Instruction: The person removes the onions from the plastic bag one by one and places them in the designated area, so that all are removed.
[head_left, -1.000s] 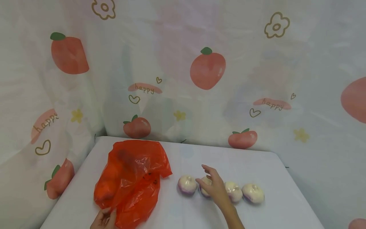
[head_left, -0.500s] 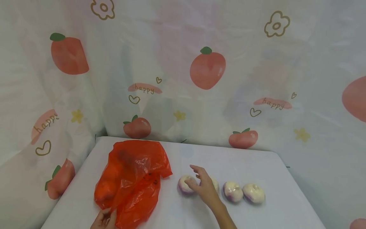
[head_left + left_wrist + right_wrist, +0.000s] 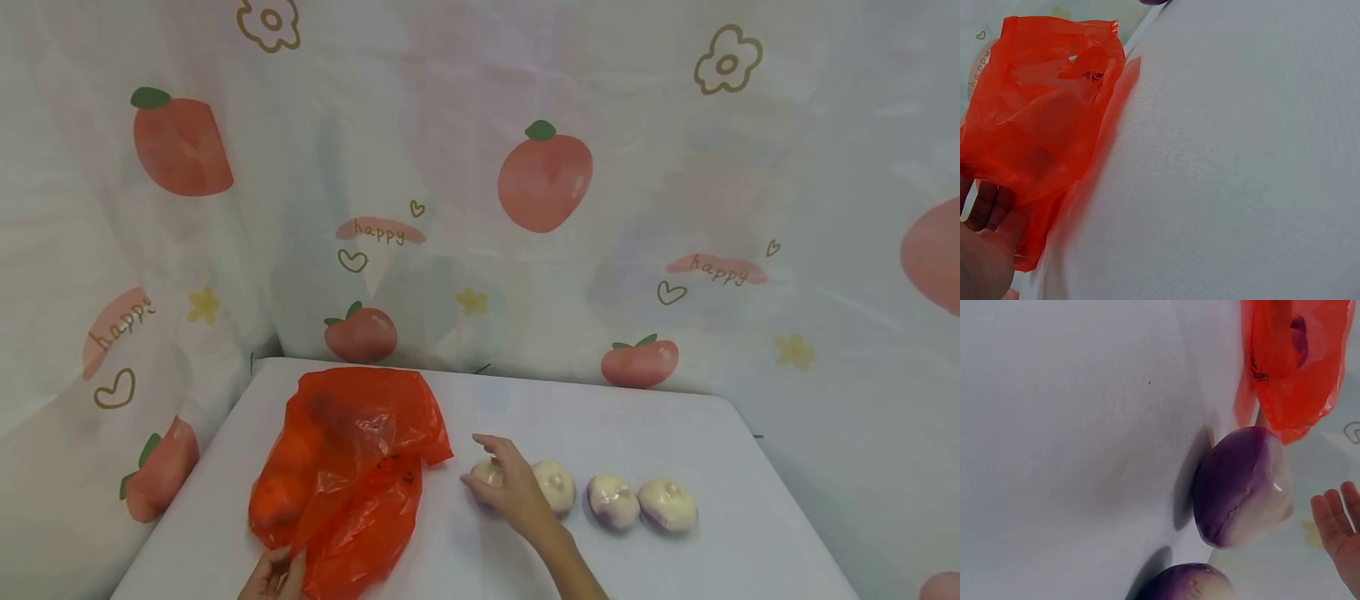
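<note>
A red plastic bag [image 3: 360, 483] lies on the left of the table, bulging with rounded things dimly seen through it. My left hand [image 3: 273, 575] pinches the bag's near edge between thumb and fingers; the left wrist view shows those fingers [image 3: 991, 206] at the bag's opening. Several purple-and-white turnips stand in a row to the right. Over the leftmost turnip [image 3: 487, 472] hovers my right hand [image 3: 517, 496], thumb and fingers spread apart, partly hiding it. In the right wrist view that hand appears apart from the nearest turnip [image 3: 1244, 487].
Right of my right hand sit a second turnip [image 3: 555, 487], a third turnip [image 3: 612, 502] and the rightmost turnip [image 3: 668, 506]. The white table [image 3: 720, 467] ends at a printed curtain [image 3: 450, 167] behind and at the left.
My right hand has moved left along the row, from above the second turnip to the leftmost one. The left hand and the bag have stayed in place.
</note>
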Available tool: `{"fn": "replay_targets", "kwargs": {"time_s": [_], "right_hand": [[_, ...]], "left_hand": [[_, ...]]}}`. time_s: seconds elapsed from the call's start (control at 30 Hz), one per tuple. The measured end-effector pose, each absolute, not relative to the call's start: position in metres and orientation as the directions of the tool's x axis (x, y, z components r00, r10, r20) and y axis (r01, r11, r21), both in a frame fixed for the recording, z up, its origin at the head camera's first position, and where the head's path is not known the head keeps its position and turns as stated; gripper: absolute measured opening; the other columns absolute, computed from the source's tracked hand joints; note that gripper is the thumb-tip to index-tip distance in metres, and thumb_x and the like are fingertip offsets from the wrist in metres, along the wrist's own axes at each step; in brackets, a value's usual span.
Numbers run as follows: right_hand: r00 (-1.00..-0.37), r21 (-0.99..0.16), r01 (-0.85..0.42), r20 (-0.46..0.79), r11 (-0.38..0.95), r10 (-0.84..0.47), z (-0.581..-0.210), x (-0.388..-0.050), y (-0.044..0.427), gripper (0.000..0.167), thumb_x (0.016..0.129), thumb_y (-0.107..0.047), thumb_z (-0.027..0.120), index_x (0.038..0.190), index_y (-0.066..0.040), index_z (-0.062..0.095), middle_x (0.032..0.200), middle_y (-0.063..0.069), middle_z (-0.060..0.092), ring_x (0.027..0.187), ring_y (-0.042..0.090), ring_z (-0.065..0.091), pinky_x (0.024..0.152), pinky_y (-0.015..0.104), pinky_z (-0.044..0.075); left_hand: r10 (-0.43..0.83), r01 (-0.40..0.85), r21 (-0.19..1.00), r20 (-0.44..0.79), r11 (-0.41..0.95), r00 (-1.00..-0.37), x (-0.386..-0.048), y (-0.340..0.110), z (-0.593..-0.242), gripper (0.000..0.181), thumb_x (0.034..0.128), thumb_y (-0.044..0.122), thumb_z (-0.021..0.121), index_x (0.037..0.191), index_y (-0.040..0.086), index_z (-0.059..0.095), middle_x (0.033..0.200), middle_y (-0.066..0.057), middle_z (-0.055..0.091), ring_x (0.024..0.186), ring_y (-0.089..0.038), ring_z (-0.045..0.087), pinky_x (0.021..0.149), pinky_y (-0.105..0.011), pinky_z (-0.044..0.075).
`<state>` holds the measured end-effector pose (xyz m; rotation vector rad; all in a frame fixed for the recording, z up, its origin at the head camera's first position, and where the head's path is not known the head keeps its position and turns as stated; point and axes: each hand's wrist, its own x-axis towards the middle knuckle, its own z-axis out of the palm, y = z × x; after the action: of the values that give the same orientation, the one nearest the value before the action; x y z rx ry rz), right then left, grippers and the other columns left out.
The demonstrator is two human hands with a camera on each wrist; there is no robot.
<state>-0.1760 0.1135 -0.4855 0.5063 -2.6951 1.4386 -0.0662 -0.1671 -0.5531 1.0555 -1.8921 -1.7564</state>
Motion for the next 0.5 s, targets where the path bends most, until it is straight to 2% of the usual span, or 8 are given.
{"fn": "replay_targets", "kwargs": {"time_s": [0.13,0.2,0.4,0.5], "right_hand": [[-0.952,-0.805,-0.267,0.136,0.530,-0.273,-0.483,-0.176,0.106,0.058,0.082,-0.045,0.070,0.131,-0.021,0.051,0.131,0.003,0.050,0.115,0.031,0.051,0.088,0.049,0.046],[-0.947,-0.799,-0.278,0.135,0.534,-0.291,-0.482,-0.176,0.102,0.058,0.082,-0.045,0.070,0.131,-0.021,0.051,0.131,0.002,0.050,0.115,0.030,0.051,0.088,0.049,0.046],[-0.912,-0.775,-0.361,0.177,0.519,-0.369,-0.482,-0.174,0.091,0.059,0.084,-0.044,0.069,0.132,-0.016,0.051,0.129,0.002,0.051,0.115,0.026,0.051,0.087,0.045,0.047],[-0.903,-0.794,-0.357,0.158,0.493,-0.399,-0.483,-0.173,0.087,0.060,0.084,-0.046,0.068,0.133,-0.017,0.050,0.130,0.002,0.051,0.116,0.023,0.050,0.087,0.046,0.047]], "left_hand": [[-0.707,-0.306,0.950,-0.254,-0.055,-0.660,-0.067,-0.166,-0.553,0.019,0.0902,0.006,0.059,0.106,-0.005,0.059,0.097,-0.020,0.059,0.074,-0.021,0.057,0.053,-0.020,0.047],[-0.702,-0.299,0.953,-0.243,-0.046,-0.669,-0.067,-0.167,-0.553,0.021,0.0903,0.007,0.060,0.107,-0.006,0.059,0.098,-0.021,0.059,0.074,-0.022,0.057,0.053,-0.020,0.047],[-0.704,-0.260,0.965,-0.172,0.019,-0.689,-0.067,-0.168,-0.555,0.024,0.0901,0.006,0.059,0.110,-0.007,0.057,0.096,-0.021,0.058,0.065,-0.005,0.053,0.054,-0.017,0.046],[-0.697,-0.257,0.966,-0.174,0.015,-0.696,-0.067,-0.169,-0.555,0.024,0.0904,0.006,0.059,0.111,-0.006,0.057,0.095,-0.020,0.058,0.064,-0.003,0.052,0.054,-0.017,0.046]]}}
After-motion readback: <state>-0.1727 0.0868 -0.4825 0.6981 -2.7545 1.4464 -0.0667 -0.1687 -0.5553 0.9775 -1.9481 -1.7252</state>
